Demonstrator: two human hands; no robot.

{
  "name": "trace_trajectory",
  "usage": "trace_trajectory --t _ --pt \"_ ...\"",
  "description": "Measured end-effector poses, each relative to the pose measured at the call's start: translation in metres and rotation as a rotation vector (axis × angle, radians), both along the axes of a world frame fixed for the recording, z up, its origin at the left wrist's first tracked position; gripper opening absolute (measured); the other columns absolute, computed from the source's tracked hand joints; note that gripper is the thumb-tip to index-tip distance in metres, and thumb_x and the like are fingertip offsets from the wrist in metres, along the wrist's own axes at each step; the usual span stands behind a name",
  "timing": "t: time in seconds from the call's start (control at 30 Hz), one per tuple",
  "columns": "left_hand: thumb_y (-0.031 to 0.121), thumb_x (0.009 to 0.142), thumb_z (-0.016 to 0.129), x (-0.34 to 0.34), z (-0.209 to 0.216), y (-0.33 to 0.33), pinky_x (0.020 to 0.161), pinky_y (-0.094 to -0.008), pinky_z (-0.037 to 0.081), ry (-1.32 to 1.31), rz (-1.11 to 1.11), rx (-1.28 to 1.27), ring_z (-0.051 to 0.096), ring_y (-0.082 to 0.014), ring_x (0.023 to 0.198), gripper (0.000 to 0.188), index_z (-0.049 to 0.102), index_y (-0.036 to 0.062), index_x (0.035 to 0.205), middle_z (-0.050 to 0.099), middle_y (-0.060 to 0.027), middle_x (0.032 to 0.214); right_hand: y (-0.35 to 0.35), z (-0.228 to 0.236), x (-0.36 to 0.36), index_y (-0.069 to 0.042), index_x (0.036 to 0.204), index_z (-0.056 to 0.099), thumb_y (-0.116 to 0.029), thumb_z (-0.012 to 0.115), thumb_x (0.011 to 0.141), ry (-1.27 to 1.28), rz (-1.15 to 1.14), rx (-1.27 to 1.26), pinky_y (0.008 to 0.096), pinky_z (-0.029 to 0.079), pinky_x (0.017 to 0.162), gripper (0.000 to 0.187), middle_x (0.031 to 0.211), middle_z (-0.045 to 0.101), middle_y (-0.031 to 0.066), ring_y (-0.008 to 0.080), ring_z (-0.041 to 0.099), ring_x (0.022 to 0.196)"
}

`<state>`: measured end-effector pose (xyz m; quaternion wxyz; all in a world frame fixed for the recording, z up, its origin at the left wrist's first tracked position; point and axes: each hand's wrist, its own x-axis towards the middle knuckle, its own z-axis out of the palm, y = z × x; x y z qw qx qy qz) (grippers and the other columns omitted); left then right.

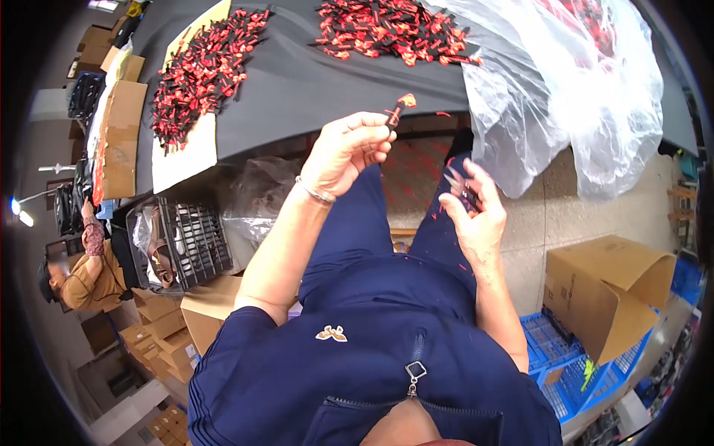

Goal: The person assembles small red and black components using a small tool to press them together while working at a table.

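Note:
My left hand [343,152] is raised above my lap with thumb and fingers pinched on a small black strip with a red-orange end [396,115]. The strip tilts up to the right, and a loose red thread lies on the cloth just past it. To its right, my right hand [480,223] is closed around small dark thread snips [467,195], their pointed metal blades toward the table. The snips and the strip are apart. My fingers partly cover the snips.
Ahead, a dark cloth-covered table [297,97] bears a left pile [212,74] of similar pieces on cardboard and another pile [390,30]. A clear plastic bag [550,89] hangs over its edge. An open carton [610,290] stands on blue crates; a black crate [197,238] and a person [89,271] are left.

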<state>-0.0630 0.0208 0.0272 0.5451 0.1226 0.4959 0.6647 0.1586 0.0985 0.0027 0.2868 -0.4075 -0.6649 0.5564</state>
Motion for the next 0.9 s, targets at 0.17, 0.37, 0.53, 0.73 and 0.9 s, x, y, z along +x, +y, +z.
trace_trajectory --t 0.17,0.37,0.53,0.73,0.9 --pt "0.008 0.082 0.065 0.043 0.001 -0.012 0.065 -0.0234 0.049 -0.010 -0.039 0.025 0.060 -0.0102 0.071 0.018 0.063 0.0012 0.099 0.065 -0.0049 0.082 0.003 0.017 -0.007 -0.003 0.098 0.063 -0.008 0.075 0.076 0.085 -0.059 0.326 0.0284 0.050 0.064 0.025 0.083 0.065 0.0084 0.0159 0.061 0.071" --pt "0.008 0.082 0.065 0.067 0.006 -0.027 0.066 -0.0237 0.048 -0.044 -0.057 0.058 0.058 -0.0098 0.069 0.017 0.064 0.0018 0.097 0.064 -0.0042 0.081 -0.004 0.036 -0.008 -0.006 0.089 0.065 -0.013 0.078 0.071 -0.062 -0.045 0.826 0.0293 0.046 0.056 0.024 0.071 0.063 0.0027 0.0184 0.057 0.062" --pt "0.009 0.083 0.064 0.072 0.003 -0.036 0.066 -0.0244 0.047 -0.093 -0.035 0.085 0.057 -0.0106 0.069 0.016 0.064 0.0015 0.097 0.063 -0.0049 0.080 -0.010 0.041 -0.004 -0.006 0.089 0.065 -0.014 0.078 0.070 -0.103 -0.034 0.902 0.0294 0.045 0.055 0.025 0.071 0.062 0.0026 0.0184 0.056 0.062" --pt "0.008 0.082 0.063 0.072 -0.004 -0.038 0.064 -0.0251 0.046 -0.213 0.005 0.153 0.057 -0.0118 0.068 0.016 0.063 -0.0012 0.096 0.062 -0.0061 0.078 -0.013 0.042 -0.001 -0.006 0.090 0.065 -0.015 0.079 0.070 -0.151 0.029 0.996 0.0296 0.045 0.054 0.027 0.070 0.061 0.0026 0.0183 0.056 0.061" --pt "0.007 0.083 0.061 0.067 -0.012 -0.034 0.064 -0.0254 0.046 -0.236 -0.004 0.130 0.057 -0.0121 0.067 0.015 0.062 -0.0018 0.095 0.062 -0.0064 0.077 -0.007 0.032 -0.005 -0.006 0.090 0.064 -0.016 0.079 0.069 -0.136 0.051 0.974 0.0298 0.045 0.054 0.028 0.070 0.062 0.0029 0.0185 0.056 0.060"
